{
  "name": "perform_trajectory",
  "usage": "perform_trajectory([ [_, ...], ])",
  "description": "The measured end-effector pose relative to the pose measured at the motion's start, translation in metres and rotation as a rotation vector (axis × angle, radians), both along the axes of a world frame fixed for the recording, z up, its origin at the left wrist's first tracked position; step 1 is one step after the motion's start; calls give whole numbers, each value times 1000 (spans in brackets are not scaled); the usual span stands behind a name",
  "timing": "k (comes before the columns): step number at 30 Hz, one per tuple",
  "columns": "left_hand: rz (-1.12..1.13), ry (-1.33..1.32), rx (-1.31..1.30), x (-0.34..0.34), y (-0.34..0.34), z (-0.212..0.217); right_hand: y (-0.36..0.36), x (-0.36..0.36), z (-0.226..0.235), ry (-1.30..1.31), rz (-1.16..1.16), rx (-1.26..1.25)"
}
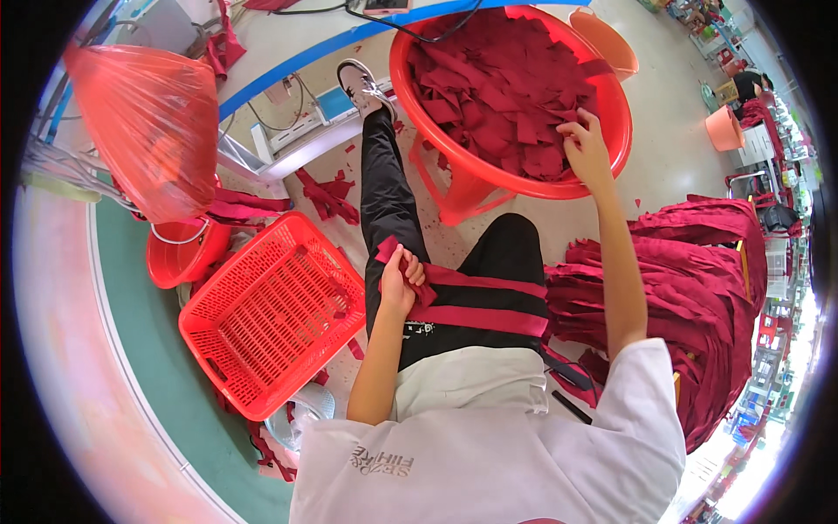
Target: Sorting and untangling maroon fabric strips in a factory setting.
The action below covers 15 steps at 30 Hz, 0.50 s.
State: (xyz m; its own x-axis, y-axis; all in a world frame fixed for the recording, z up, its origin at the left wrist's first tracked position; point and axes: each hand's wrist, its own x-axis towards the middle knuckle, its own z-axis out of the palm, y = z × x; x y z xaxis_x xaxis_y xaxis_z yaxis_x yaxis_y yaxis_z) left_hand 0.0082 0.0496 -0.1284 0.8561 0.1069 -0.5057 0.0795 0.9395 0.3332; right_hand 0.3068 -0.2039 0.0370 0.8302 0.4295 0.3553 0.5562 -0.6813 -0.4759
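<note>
My left hand (401, 279) is closed around dark red fabric strips (489, 319), bunched in the fist above my left thigh. Two long ends of the strips run to the right across my lap. My right hand (583, 148) reaches over the right side of a large red plastic basin (621, 131). Its thumb and fingers are bent and apart, and I see nothing between them. Inside the basin lies a big heap of cut dark red fabric pieces (497, 87), just beside the fingertips. The basin rests on a red stool (458, 196).
To the left stands a red slotted plastic basket (271, 314) holding a few scraps. A red plastic bag (148, 131) hangs above a red bucket (179, 258). A thick stack of dark red fabric strips (663, 297) lies at my right. The blue-edged table (305, 39) is ahead.
</note>
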Motion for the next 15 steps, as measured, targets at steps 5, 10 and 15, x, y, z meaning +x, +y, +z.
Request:
perform_trajectory([
  [5, 12, -34, -37, 1, -1, -2, -27, 96, -63, 111, 11, -411],
  [10, 29, 7, -2, -5, 1, -8, 10, 38, -8, -489, -242, 86],
  [15, 44, -2, 5, -7, 7, -4, 0, -36, 108, -639, -417, 539],
])
